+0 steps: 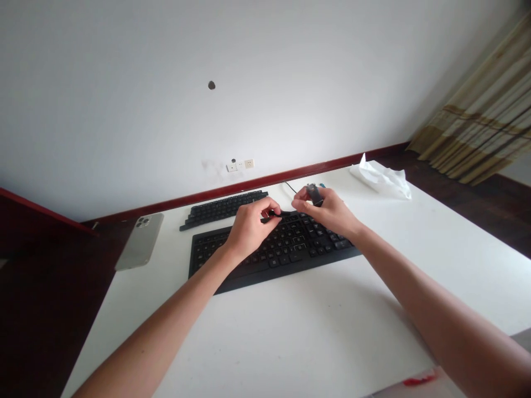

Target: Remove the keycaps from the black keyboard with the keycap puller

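Left hand (249,229): clenched on a small black piece (276,213), pinched between thumb and fingers just above the keyboard; exact kind too small to tell. Right hand (327,211): fingertips grasp a dark oblong piece (315,194), held up over the far edge of the keyboard. The two hands are close together, not touching.

Black keyboard (274,257) lies flat under both hands on a white table (257,337). A separate black strip of keys (222,209) lies just beyond it, toward the left. Thin cable (290,187) curves along the far side.

Far right of table: crumpled white tissue (381,179). Left edge: silver smartphone (140,241), back up. Room: white wall (207,50) with wall socket (240,165), dark red skirting board (249,185), striped beige curtain (477,116) at right.
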A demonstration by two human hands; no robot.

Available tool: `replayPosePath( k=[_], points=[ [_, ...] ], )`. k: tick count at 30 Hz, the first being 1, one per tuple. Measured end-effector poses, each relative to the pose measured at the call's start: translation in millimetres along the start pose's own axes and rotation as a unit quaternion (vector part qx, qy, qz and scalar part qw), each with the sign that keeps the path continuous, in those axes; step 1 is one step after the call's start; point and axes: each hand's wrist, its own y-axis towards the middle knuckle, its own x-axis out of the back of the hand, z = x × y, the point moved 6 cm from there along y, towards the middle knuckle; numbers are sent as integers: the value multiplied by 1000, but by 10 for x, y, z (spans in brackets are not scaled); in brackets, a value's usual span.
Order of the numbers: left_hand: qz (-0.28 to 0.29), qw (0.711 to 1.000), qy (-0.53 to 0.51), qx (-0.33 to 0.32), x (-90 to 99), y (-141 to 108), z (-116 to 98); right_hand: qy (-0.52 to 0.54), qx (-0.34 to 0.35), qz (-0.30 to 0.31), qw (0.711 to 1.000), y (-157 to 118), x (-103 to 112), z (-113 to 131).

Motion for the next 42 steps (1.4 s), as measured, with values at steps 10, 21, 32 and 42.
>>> replayPosePath(
  k=[10, 21, 32, 42],
  points=[
    [-22, 995, 3, -92, 5, -32, -154, -11, -35, 106, 994, 18, -77, -83],
    [12, 994, 55, -88, 77, 15, 5, -179, 8, -7, 984, 2, 6, -34],
    [7, 978, 195, -72, 316, 113, 173, -225, 51, -26, 973, -30, -70, 63],
    [-19, 965, 262, 8, 837, 207, 586, -239, 67, -11, 969, -43, -104, 59]
  ],
)
